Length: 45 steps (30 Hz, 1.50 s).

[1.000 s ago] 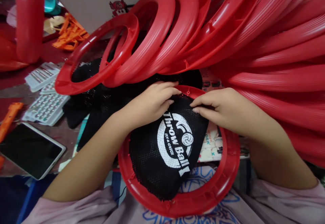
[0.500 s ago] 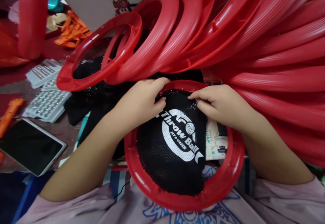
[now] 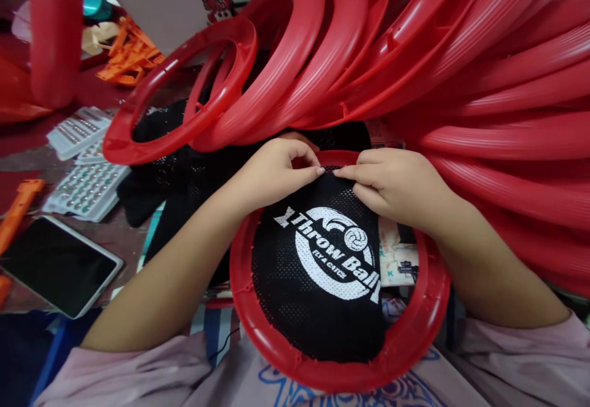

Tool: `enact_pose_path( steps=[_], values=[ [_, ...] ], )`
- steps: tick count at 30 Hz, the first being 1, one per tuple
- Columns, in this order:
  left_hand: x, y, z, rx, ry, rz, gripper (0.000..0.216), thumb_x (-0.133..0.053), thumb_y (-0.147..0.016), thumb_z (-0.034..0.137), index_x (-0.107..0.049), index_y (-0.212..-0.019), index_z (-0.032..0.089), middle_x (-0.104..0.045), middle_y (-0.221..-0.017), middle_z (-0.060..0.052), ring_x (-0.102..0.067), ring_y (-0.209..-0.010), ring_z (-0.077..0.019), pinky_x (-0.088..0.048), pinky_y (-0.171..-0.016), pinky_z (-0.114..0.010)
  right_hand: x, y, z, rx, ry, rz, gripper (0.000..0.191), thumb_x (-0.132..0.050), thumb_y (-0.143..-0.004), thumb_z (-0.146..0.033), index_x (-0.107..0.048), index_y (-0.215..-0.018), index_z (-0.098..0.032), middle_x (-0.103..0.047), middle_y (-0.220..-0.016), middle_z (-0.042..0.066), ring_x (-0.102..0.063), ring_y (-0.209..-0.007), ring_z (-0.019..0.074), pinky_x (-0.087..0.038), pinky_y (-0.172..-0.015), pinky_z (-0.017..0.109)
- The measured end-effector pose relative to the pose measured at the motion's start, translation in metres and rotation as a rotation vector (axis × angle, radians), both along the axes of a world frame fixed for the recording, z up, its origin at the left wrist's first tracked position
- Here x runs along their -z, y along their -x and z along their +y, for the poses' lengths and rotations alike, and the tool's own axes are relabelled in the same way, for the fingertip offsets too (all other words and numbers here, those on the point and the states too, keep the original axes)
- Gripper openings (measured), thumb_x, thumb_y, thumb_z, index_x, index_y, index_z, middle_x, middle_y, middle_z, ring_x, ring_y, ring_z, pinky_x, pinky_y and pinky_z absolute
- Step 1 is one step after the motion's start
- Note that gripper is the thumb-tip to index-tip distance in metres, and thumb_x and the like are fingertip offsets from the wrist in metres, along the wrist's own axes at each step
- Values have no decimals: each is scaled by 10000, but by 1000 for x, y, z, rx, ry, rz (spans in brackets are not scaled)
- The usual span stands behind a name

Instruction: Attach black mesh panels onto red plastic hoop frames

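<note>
together at red ring (image 3: pixel 242 265), left hand (image 3: pixel 281 170) pinching black mesh (image 3: pixel 318 272), right hand (image 3: pixel 396 182) touching mesh, its grip unclear

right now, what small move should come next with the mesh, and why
Probably press the top edge of the mesh onto the ring: the left hand and right hand have fingertips at that edge, the mesh meets the ring along the left, but a gap shows along the right.
</note>
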<state>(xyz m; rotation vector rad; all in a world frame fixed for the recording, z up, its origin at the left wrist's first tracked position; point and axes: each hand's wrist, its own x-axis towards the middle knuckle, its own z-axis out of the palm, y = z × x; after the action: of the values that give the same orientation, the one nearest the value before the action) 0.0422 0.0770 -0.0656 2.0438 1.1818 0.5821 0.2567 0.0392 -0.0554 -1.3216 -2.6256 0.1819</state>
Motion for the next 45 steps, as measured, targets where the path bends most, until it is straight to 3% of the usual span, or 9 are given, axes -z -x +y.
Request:
enact_pose_path(
  steps=[5,9,20,26,29,32,36,40,45],
  values=[
    [2,-3,-2,-72,60,-26,178,-622,-787,279,-642,-667,149,-695,-883,-46,-619,-745,-166,-482,-681,-292,1,3,-1,10,-52,-75,382,-441,-905,-234,-728,-1156,-240,-688,-830,56,-598,-764,199,-305,-597,307],
    [6,-6,-2,-120,22,-10,183,-626,-783,292,-634,-668,150,-688,-873,-46,-617,-767,-172,-482,-690,-294,3,4,0,15,-71,-92,376,-439,-916,-233,-723,-1162,-244,-692,-847,56,-578,-742,185,-276,-585,307],
    [9,-9,-2,-113,-78,61,205,-581,-782,300,-630,-655,146,-676,-817,-49,-616,-770,-185,-467,-670,-295,1,3,-1,16,-55,-156,364,-450,-932,-238,-710,-1185,-270,-679,-826,46,-593,-731,191,-261,-577,313],
    [12,-10,-2,-112,-109,87,174,-570,-780,265,-610,-652,154,-670,-820,-51,-627,-792,-194,-493,-707,-312,1,4,1,34,15,-154,371,-452,-925,-229,-703,-1197,-244,-699,-883,61,-626,-786,202,-333,-598,305],
    [13,-7,-5,-46,-217,71,126,-559,-809,249,-633,-787,150,-665,-901,-66,-629,-856,-199,-510,-781,-334,-3,0,2,24,110,-95,371,-467,-911,-209,-704,-1196,-227,-723,-956,70,-655,-860,214,-423,-686,309],
    [14,-3,-8,106,-330,60,203,-518,-868,227,-624,-1013,134,-663,-1085,-113,-621,-1032,-221,-498,-923,-389,-10,-6,2,31,207,22,344,-489,-906,-188,-722,-1159,-199,-748,-987,66,-674,-887,199,-475,-789,314],
    [13,2,-9,313,-351,116,289,-469,-902,176,-607,-1155,156,-595,-1333,-130,-526,-1270,-248,-419,-1064,-455,-17,-11,1,55,216,109,299,-520,-902,-174,-750,-1092,-179,-757,-936,61,-680,-844,180,-490,-791,294],
    [11,3,-8,409,-342,113,341,-439,-904,131,-592,-1203,188,-648,-1271,-72,-565,-1215,-207,-384,-1099,-427,-14,-11,3,77,182,11,296,-506,-906,-166,-755,-1067,-161,-725,-915,91,-670,-848,209,-481,-783,318],
    [13,4,-6,406,-351,127,330,-420,-929,138,-629,-1180,183,-652,-1225,-78,-561,-1175,-216,-408,-1047,-415,-12,-10,2,65,125,-39,313,-479,-918,-152,-730,-1102,-118,-689,-915,111,-649,-864,226,-469,-783,327]
  ],
)
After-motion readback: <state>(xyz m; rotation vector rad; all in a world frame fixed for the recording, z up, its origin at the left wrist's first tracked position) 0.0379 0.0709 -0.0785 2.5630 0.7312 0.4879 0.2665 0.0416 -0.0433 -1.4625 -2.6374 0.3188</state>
